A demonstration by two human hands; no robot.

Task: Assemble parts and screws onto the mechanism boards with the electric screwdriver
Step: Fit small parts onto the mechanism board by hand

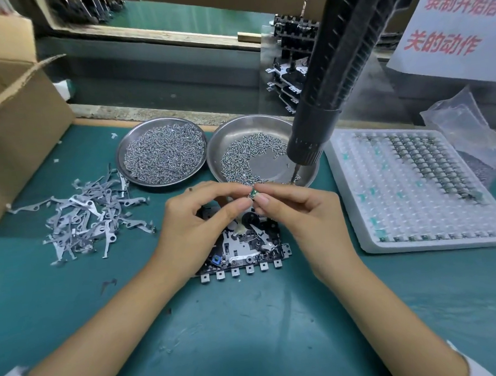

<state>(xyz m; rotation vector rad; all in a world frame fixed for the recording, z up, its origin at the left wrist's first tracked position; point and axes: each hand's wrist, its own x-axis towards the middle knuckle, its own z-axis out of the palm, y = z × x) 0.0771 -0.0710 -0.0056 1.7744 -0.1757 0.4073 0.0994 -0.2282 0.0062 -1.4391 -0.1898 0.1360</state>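
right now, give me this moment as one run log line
left hand + right hand: pinching small green part | mechanism board: on mat under hands | electric screwdriver: hanging, unheld | screws: in two dishes

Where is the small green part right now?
In the head view, the small green part is at centre, pinched between both hands' fingertips above the mechanism board, just in front of the right-hand screw dish.

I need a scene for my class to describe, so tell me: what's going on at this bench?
A person is assembling a mechanism board on a green bench. Both hands, left and right, pinch a small green part just above the board. The electric screwdriver hangs unheld over the right screw dish. Another dish of screws, a pile of metal levers and a parts tray lie around.
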